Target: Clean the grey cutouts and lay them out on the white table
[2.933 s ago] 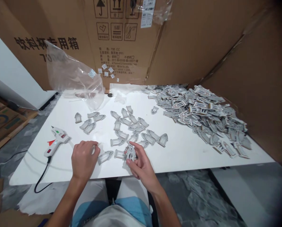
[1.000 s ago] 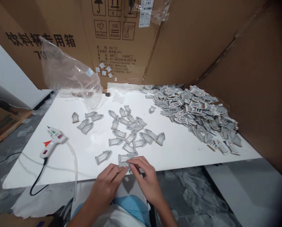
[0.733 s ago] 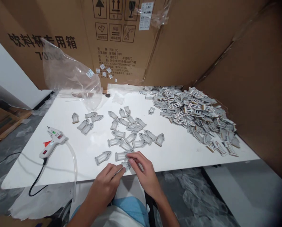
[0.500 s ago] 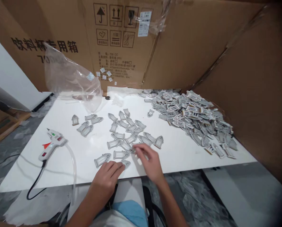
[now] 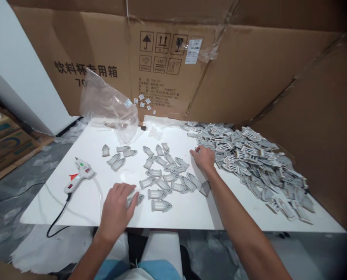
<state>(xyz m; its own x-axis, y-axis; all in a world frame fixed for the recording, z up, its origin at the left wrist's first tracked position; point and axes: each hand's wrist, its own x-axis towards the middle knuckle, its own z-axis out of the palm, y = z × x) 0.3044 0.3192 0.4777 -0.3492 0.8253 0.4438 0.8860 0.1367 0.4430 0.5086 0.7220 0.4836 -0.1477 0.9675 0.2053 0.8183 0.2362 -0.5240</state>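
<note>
Head view, and both hands are out across the white table point(image 5: 185, 214)! The left hand point(image 5: 115, 206) lies open, palm down, its fingers right by a grey tag point(image 5: 136, 200) at the near edge of the loose spread of tags point(image 5: 158, 182). There's no clench there, though whether it's pinning that tag, I can't tell. The right hand point(image 5: 204, 158) stretches far forward, open, fingers splayed, nothing visible in it, right at the edge of the big heap point(image 5: 257, 163). Flat hands and a light touch look like the right call, keeping the pieces from sliding. Watch that right forearm, though: it passes just beside a lone tag point(image 5: 204, 188). Off to the left sits a glue gun point(image 5: 80, 175), clear tube trailing.
</note>
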